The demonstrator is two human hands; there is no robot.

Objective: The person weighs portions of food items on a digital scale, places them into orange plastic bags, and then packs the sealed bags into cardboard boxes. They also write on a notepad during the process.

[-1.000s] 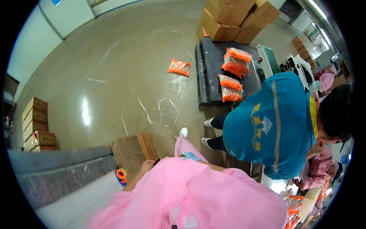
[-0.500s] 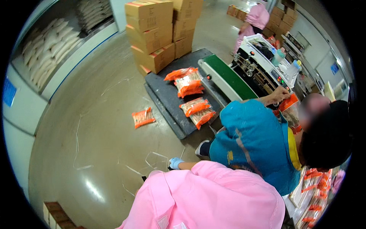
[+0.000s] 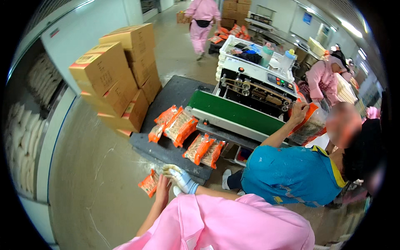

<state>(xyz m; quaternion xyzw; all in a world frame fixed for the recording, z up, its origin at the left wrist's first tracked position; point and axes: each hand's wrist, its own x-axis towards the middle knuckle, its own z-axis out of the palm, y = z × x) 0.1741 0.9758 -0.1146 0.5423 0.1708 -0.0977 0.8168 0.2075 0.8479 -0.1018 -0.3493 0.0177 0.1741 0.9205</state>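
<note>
My bare left hand [image 3: 163, 186] and my right hand [image 3: 180, 177], in a white and light-blue glove, are close together with fingers extended, holding nothing that I can see. Just left of them an orange-ended bag [image 3: 148, 183] lies on the floor beside a dark pallet [image 3: 166, 160]. On that pallet rest several similar bags of pale contents [image 3: 181, 126]. A co-worker [image 3: 287, 175] in a blue vest stands at my right, a hand on a larger orange bag [image 3: 308, 123] at a machine [image 3: 250, 91] with a green belt [image 3: 229, 114].
Stacked cartons [image 3: 102, 68] sit at the pallet's far left end. White sacks [image 3: 29, 146] fill an opening on the left. A white crate [image 3: 237, 43] with bottles rests behind the machine. Other workers in pink are at the back [image 3: 201, 25] and right [image 3: 321, 77].
My view has lifted and swung toward the pallet and machine. My hands have risen into sight above my pink garment, near the fallen bag. The pink-clad worker behind has walked away from the machine.
</note>
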